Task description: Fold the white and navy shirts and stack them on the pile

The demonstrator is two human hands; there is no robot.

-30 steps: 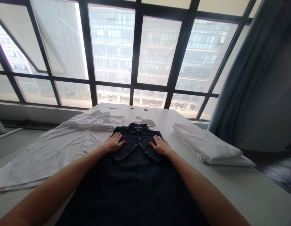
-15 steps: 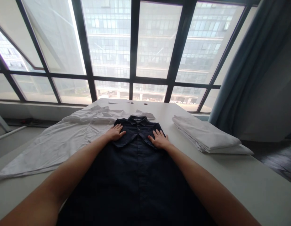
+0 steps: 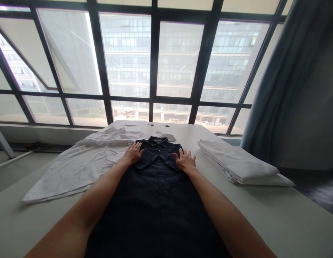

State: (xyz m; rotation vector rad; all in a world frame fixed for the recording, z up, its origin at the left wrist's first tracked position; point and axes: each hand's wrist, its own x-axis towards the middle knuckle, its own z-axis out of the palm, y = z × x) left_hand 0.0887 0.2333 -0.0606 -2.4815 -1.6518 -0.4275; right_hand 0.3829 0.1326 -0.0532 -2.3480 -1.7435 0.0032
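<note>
A dark navy button-up shirt (image 3: pixel 158 200) lies front up on the table, its collar at the far end and its sleeves turned in over the chest. My left hand (image 3: pixel 133 152) rests by the shirt's left shoulder edge, fingers spread and holding nothing. Over at the right shoulder edge, my right hand (image 3: pixel 185 160) is also open, with its fingers apart and near the folded-in sleeve. The shirt's lower end runs out of view at the bottom.
A rumpled white shirt (image 3: pixel 83 165) is spread on the table's left side. Folded white cloths (image 3: pixel 239 161) are stacked at the right. The white table (image 3: pixel 279 215) reaches toward large windows, and a blue-grey curtain (image 3: pixel 268 100) hangs at the right.
My right hand has shifted slightly outward, and its fingers have lifted a little. The left hand stays at the shoulder. The camera view has tilted up, so everything appears lower.
</note>
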